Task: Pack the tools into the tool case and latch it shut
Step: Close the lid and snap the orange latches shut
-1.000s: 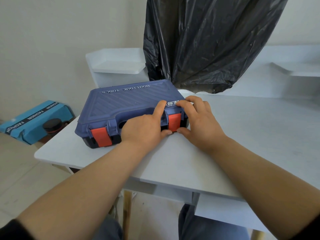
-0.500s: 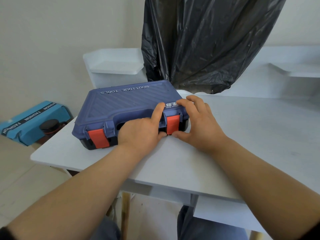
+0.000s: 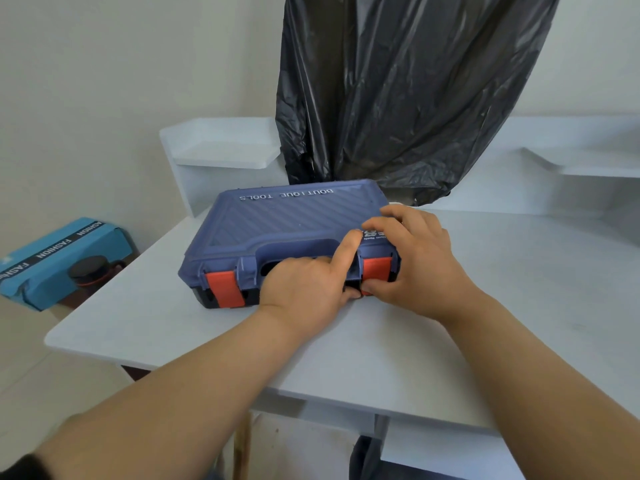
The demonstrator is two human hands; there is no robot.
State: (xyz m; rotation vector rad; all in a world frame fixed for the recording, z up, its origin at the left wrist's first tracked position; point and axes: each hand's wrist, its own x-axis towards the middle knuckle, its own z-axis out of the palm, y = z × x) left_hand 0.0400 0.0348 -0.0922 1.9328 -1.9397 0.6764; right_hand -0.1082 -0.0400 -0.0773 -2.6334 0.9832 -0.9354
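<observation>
Tool case (image 3: 284, 223), ribbed blue plastic, lies closed on your white bench (image 3: 485, 306). Your left hand (image 3: 308, 289) and right hand (image 3: 415, 268) pinch its right orange latch (image 3: 375, 271), fingers curled.

Setting: plain domestic room, likely a home workspace. Evidence: white laminate desk (image 3: 415, 341) with built-in white corner shelves (image 3: 225, 150) beyond the fingertips; crinkled black plastic sheet (image 3: 398, 91) hung on bare cream wall (image 3: 104, 81); blue cardboard box printed "FASHION" (image 3: 59, 258) on pale floor, far left of the fingers.
</observation>
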